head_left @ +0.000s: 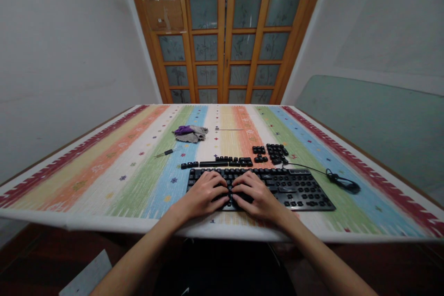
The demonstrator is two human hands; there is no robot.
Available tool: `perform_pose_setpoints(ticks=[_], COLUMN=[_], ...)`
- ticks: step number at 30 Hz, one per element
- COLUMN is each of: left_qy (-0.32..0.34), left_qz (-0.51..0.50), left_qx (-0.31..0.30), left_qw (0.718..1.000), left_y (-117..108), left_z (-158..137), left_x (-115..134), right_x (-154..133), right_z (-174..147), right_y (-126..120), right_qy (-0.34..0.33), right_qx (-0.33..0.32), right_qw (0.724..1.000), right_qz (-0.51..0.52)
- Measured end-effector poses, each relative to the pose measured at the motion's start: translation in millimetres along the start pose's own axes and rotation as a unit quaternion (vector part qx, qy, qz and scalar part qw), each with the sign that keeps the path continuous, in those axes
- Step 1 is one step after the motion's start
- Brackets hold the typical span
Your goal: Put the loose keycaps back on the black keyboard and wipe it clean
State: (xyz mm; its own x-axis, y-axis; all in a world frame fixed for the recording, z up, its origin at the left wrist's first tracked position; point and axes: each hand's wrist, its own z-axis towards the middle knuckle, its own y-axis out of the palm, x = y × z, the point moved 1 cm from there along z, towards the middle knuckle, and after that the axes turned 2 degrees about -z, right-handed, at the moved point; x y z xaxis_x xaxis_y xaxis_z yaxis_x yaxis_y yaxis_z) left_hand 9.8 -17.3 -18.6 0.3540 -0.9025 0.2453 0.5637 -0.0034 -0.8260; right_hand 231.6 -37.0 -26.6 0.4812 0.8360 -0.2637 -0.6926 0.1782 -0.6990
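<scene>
A black keyboard [308, 192] lies near the table's front edge. Its right part shows bare switches without keycaps; much of the middle is hidden under my hands. My left hand [207, 189] rests over the left-middle keys, palm down, its fingers apart and bent. Beside it, my right hand [251, 190] lies over the middle keys with spread, bent fingers. Both thumbs point inward near each other, and I see nothing held. Loose black keycaps [277, 151] lie in groups behind the keyboard, and a long spacebar keycap [213, 164] is in the row just behind it.
A grey and purple cloth [190, 134] lies crumpled farther back. Left of the keyboard is a small black-handled tool [168, 152] with thin wires. A thin rod [231, 129] lies near the far side. The keyboard's coiled cable [343, 181] sits at right on the striped tablecloth [138, 189].
</scene>
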Motion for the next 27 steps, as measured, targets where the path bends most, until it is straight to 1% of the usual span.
perform_pose_setpoints(ticks=[6,16,27], left_qy=[0.003,0.008,0.002], left_qz=[0.001,0.020,-0.019], left_qx=[0.005,0.003,0.024], left_qw=[1.000,1.000,1.000], left_y=[-1.6,-0.7,-0.2], left_z=[-2.4,-0.6,-1.6], left_x=[1.8,2.2,1.5], right_x=[-2.6,-2.5,-3.2], right_z=[0.2,1.2,1.9], right_y=[-0.2,0.9,2.5], right_qy=[-0.005,-0.003,-0.004], right_qx=[-0.036,-0.038,-0.034], right_qw=[0.999,0.999,0.999], right_qz=[-0.002,-0.009,-0.026])
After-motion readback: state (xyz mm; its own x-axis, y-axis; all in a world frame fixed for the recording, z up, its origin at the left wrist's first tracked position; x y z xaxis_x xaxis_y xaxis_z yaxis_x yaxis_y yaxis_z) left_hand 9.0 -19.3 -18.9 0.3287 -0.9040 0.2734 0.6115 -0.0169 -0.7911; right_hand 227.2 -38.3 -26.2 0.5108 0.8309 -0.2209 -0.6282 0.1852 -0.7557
